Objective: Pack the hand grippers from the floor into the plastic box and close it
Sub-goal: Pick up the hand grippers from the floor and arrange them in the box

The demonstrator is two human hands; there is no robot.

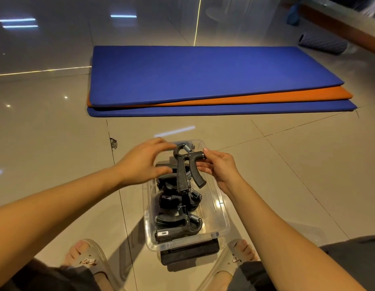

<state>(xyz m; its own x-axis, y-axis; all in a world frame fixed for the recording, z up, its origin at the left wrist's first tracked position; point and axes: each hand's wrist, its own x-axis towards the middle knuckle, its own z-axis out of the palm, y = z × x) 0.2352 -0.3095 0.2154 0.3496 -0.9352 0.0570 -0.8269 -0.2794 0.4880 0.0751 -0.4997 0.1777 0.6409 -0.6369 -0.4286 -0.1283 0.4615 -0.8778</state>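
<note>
One black hand gripper [183, 169] hung in the air above the far half of the clear plastic box [221, 211], its two handles pointing down toward the person. The right hand [219, 168] pinched the knob end of it between fingers and thumb. The left hand [143, 162] was spread open, fingertips touching its looped top. Several more grippers [178, 219] lay piled inside the box, which sat uncovered on the tiled floor [56, 154] between two sandalled feet.
</note>
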